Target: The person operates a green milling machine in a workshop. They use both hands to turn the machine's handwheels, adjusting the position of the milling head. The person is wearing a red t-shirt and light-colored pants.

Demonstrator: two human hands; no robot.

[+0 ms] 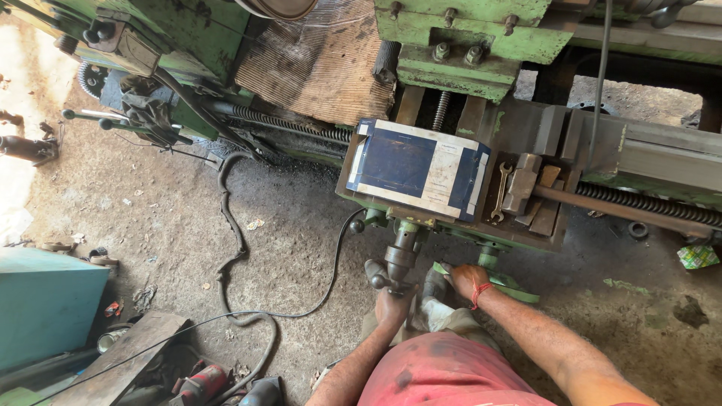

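Hands (pixel 429 289) around lathe crank handle (pixel 398 259)

The lathe (pixel 459 34) is pale green, chipped to grey steel in places. On its carriage lies a box (pixel 417 167), dark blue with white edges and a white label panel. Right of the box, a silvery spanner (pixel 499 192) and brownish-grey blocks (pixel 523 184). Left of the box, a ribbed brown board (pixel 320 68). Below the box, a dark grey handle (pixel 398 259), and the right hand (pixel 468 280) with a red thread at the wrist. The shirt (pixel 444 372) is faded red with dark smudges. Far left of the box, a teal cabinet (pixel 45 304); black cables (pixel 233 218) cross grey-brown floor (pixel 150 203).
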